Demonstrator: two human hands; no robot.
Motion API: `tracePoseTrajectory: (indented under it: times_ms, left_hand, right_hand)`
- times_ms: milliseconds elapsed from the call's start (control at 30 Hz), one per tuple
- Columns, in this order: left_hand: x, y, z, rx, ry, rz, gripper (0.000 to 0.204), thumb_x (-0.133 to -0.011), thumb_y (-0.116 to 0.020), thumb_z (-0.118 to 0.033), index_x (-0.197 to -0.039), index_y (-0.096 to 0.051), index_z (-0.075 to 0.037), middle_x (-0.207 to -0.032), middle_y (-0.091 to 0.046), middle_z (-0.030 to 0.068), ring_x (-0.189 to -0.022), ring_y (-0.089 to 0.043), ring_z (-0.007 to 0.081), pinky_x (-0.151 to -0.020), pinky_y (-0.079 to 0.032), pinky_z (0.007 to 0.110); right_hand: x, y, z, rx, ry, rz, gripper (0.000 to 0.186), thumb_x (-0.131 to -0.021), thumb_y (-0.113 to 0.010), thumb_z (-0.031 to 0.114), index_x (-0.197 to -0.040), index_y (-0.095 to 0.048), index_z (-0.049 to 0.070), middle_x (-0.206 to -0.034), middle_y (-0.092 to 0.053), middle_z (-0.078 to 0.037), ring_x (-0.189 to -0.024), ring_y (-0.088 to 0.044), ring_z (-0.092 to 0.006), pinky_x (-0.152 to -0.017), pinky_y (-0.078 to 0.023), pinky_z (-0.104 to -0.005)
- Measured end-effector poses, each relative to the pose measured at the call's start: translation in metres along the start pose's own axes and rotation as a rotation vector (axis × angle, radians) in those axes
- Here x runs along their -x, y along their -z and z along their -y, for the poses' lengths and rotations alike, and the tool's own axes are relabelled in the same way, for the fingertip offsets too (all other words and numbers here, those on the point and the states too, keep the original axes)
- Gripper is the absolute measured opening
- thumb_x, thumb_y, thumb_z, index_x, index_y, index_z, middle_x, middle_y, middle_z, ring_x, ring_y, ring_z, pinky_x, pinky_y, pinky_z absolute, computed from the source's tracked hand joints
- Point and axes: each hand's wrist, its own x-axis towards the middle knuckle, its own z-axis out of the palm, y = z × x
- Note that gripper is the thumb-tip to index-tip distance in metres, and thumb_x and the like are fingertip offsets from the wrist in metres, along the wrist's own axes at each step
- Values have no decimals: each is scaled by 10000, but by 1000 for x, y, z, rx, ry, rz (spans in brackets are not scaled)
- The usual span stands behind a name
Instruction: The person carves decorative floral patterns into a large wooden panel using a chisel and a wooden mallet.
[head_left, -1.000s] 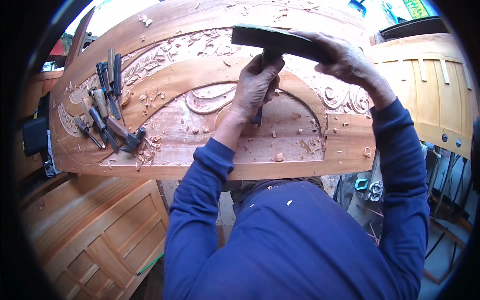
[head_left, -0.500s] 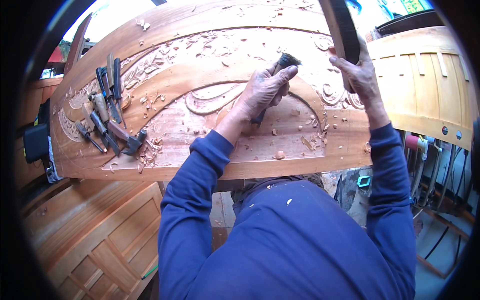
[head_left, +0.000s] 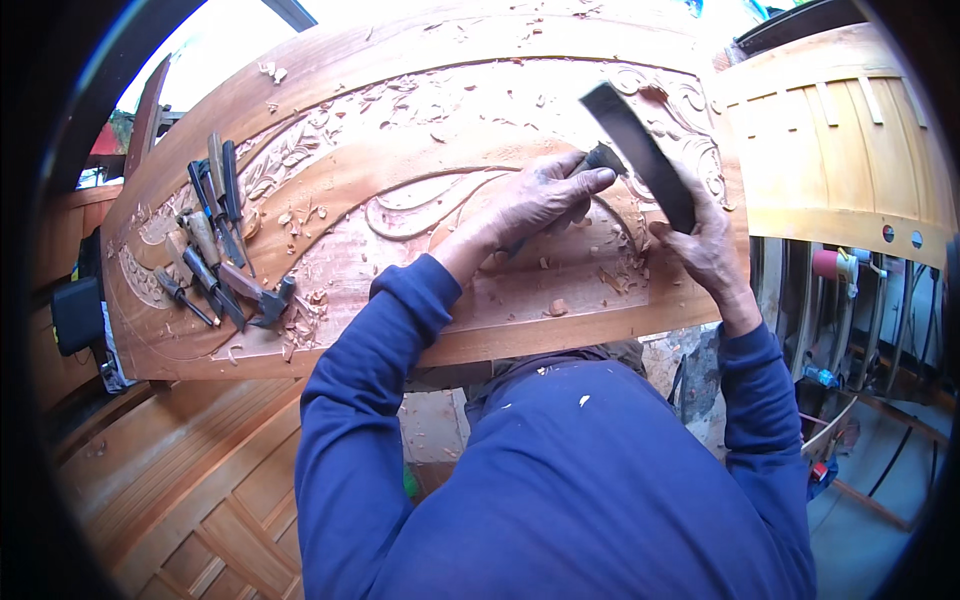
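Note:
My left hand (head_left: pixel 540 205) is closed around a carving chisel (head_left: pixel 604 158). The dark, worn butt of its handle sticks out past my thumb, and the blade is mostly hidden below the hand. My right hand (head_left: pixel 708 245) grips a long, flat, dark wooden striking bar (head_left: pixel 640 145), which slants up to the left with its side close to the chisel's butt. Whether the two touch, I cannot tell. Both hands are over a carved wooden panel (head_left: pixel 560 336) with scroll and leaf relief, its surface strewn with shavings.
Several chisels (head_left: pixel 203 240) and a hammer (head_left: pixel 272 300) lie in a cluster on the panel's left part. A paler wooden panel (head_left: pixel 835 180) stands at the right. Panelled wooden doors (head_left: pixel 240 520) are below left, and metal tubes (head_left: pixel 805 300) stand below right.
The striking bar has swung down and left toward the chisel's butt, my right hand lowering with it. My left hand keeps the chisel, which now leans over more.

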Motion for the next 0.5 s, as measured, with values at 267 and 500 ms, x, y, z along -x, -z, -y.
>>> tracePoseTrajectory:
  times_ms: [267,500]
  left_hand:
    - [-4,-5,0,-83,-14,133,434,-1036,-664,-562,-1148,-650,-143,-739,-555,-74,-602,-487,10,-517,-356,206]
    - [3,-4,-10,-45,47,170,425,-1075,-629,-496,-1276,-654,-122,-741,-550,-79,-580,-470,10,-500,-364,203]
  right_hand:
    - [46,-19,12,-75,-247,-55,744,-884,-787,16,-1559,-481,72,-1348,-685,-183,-1231,-672,-231,-1034,-540,-383]
    - [78,-31,38,82,-145,-209,850,-861,-851,48,-1605,-445,112,-1418,-653,-170,-1275,-652,-254,-1060,-540,-390]
